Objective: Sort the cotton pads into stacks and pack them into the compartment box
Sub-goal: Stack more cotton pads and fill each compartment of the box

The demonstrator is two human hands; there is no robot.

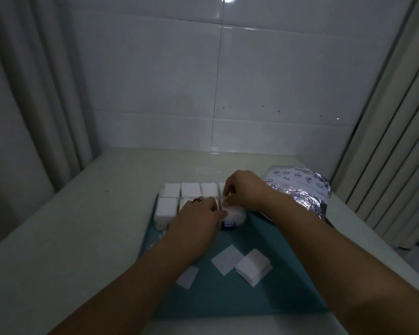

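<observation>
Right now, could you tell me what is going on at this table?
A person is packing square cotton pads into a compartment box on a teal mat. Several compartments already hold white stacks. Both hands are over the box's near right part: the left hand rests on it, and the right hand seems to pinch a pad there. A small stack and two loose pads lie on the mat. A foil packet sits to the right.
</observation>
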